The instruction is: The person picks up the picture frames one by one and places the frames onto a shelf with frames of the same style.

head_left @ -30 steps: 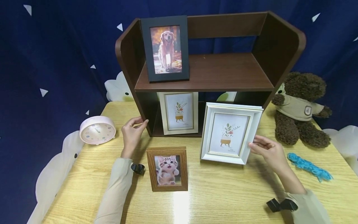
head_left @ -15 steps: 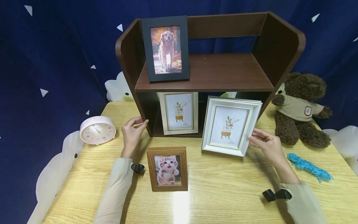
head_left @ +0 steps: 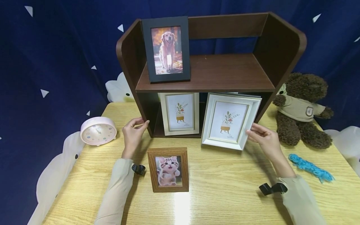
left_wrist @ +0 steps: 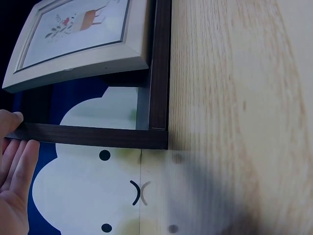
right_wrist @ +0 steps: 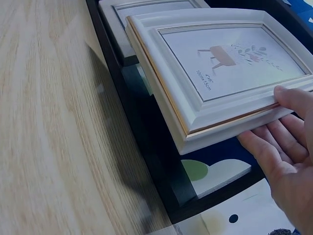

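Observation:
My right hand pinches the right edge of a white picture frame, thumb on the front and fingers behind. This frame, holding a plant print, tilts in front of the lower right opening of a dark brown shelf. In the right wrist view, the white frame's gold-lined side shows above the shelf's bottom edge. My left hand pinches the shelf's left side panel; the left wrist view shows thumb and fingers on either side of that panel. A cream picture frame stands inside the lower left compartment.
A black frame with a dog photo stands on the upper shelf. In front lies a brown wooden frame with a kitten photo. A pink clock is at left; a teddy bear and blue yarn are at right.
My right hand has carried the white picture frame back toward the shelf and slightly left, so it now overlaps more of the lower opening. My left hand stays on the side panel.

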Motion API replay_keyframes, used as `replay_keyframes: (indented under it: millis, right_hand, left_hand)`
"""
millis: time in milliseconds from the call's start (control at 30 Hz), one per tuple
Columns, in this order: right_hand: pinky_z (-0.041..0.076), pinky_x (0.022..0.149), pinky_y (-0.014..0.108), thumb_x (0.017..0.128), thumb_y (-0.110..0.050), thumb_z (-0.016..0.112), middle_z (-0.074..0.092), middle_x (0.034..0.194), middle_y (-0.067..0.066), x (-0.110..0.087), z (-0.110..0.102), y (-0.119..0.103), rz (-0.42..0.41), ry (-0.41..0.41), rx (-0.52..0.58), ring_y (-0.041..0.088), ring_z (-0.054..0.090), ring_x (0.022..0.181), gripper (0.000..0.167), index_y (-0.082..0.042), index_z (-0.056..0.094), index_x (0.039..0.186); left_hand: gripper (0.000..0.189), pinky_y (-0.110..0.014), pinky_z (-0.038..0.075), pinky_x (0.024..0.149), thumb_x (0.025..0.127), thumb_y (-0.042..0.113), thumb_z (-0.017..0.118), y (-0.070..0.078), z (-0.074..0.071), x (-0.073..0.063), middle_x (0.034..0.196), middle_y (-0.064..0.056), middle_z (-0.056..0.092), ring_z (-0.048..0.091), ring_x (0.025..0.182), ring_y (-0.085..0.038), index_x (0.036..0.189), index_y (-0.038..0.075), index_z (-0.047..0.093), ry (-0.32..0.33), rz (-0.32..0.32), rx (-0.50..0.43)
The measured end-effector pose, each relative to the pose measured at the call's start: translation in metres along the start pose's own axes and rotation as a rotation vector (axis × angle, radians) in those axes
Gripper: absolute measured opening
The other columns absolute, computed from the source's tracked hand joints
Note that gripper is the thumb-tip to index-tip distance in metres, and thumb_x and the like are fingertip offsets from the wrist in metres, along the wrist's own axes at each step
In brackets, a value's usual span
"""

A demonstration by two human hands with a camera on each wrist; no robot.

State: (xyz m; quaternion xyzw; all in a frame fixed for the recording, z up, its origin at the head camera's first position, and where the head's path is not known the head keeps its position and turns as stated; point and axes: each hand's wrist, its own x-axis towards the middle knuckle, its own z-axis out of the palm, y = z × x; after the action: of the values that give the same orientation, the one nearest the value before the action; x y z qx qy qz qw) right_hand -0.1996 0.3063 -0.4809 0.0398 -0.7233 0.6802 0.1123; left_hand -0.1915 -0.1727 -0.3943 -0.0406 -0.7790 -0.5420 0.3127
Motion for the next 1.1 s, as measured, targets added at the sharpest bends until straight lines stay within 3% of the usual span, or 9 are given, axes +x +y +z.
replay_keyframes:
  millis: [200,333,533,600,667,900,1100]
  right_hand:
    - [0.057,0.071,0.018,0.086,-0.005,0.069,0.068,0.089,-0.013,-0.020,0.031,-0.074,0.057,-0.012,-0.027,-0.001,0.066,0.078,0.050,0.011,0.050,0.129]
    - [0.057,0.072,0.019,0.086,-0.010,0.071,0.068,0.090,-0.012,-0.015,0.028,-0.064,0.044,0.006,-0.034,0.000,0.066,0.077,0.054,0.012,0.049,0.130]
    - [0.058,0.069,0.020,0.083,-0.009,0.074,0.069,0.097,-0.002,0.009,0.006,0.003,-0.009,0.042,0.034,0.007,0.068,0.080,0.047,-0.001,0.060,0.126]
    - [0.058,0.068,0.020,0.081,-0.010,0.075,0.070,0.096,-0.001,0.013,0.005,0.012,-0.026,0.068,0.034,0.007,0.068,0.079,0.044,-0.002,0.062,0.123]
    - [0.058,0.068,0.019,0.082,-0.011,0.075,0.070,0.094,-0.003,0.011,0.011,0.004,-0.033,0.082,0.007,0.006,0.068,0.078,0.044,-0.001,0.062,0.122]
    - [0.055,0.066,0.010,0.085,-0.005,0.070,0.068,0.085,-0.017,-0.006,0.044,-0.058,-0.016,0.127,-0.043,-0.004,0.064,0.075,0.039,0.007,0.059,0.121]
    - [0.052,0.069,0.006,0.087,0.000,0.065,0.064,0.084,-0.025,-0.004,0.055,-0.066,0.056,0.185,-0.110,-0.009,0.061,0.077,0.045,0.014,0.050,0.127]
  left_hand:
    - [0.018,-0.017,0.058,0.069,0.078,-0.004,0.074,0.000,0.000,-0.001,0.086,-0.028,0.069,0.063,0.075,-0.008,0.089,-0.016,0.067,-0.003,-0.020,-0.007]
    - [0.018,-0.016,0.057,0.068,0.078,-0.004,0.074,-0.001,0.000,-0.001,0.086,-0.027,0.069,0.065,0.076,-0.012,0.089,-0.015,0.067,-0.001,-0.012,0.004]
    - [0.018,-0.015,0.057,0.069,0.078,-0.004,0.074,0.000,0.000,-0.001,0.087,-0.028,0.069,0.066,0.078,-0.020,0.090,-0.016,0.067,-0.002,-0.021,-0.001]
    - [0.019,-0.015,0.057,0.069,0.078,-0.004,0.074,0.001,0.000,-0.001,0.087,-0.028,0.069,0.066,0.078,-0.021,0.090,-0.016,0.067,-0.003,-0.028,-0.002]
    - [0.018,-0.015,0.057,0.069,0.078,-0.004,0.074,0.001,0.001,-0.001,0.087,-0.028,0.069,0.065,0.078,-0.022,0.090,-0.016,0.067,-0.003,-0.033,-0.004]
    - [0.018,-0.013,0.056,0.069,0.078,-0.005,0.074,-0.001,0.001,-0.001,0.087,-0.028,0.068,0.065,0.077,-0.018,0.090,-0.016,0.067,0.005,-0.030,-0.014]
    - [0.018,-0.011,0.055,0.068,0.077,-0.004,0.074,-0.003,0.002,-0.001,0.086,-0.029,0.068,0.065,0.076,-0.012,0.090,-0.015,0.067,0.009,-0.017,-0.010]
